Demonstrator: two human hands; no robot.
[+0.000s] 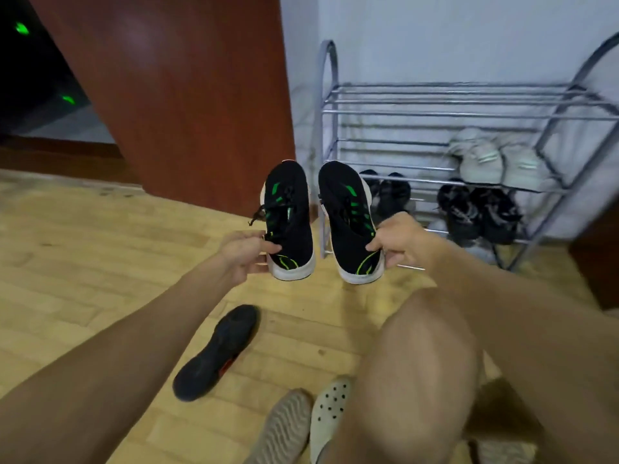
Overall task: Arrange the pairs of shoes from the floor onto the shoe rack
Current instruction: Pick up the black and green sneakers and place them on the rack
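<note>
Your left hand (243,251) clamped the heel of one black sneaker (289,219), your right hand (400,239) its mate (348,219), both held above the floor (100,262) before the shoe rack (435,112). That rack held pale shoes (485,159) on its middle shelf, dark pairs (475,209) lower. Your sneakers showed green stripes and white soles.

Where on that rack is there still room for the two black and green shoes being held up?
The top shelf looks bare across its width. The middle shelf is free left of the pale shoes. The bottom shelf is crowded: dark shoes sit at its left and another dark pair at its right.
</note>
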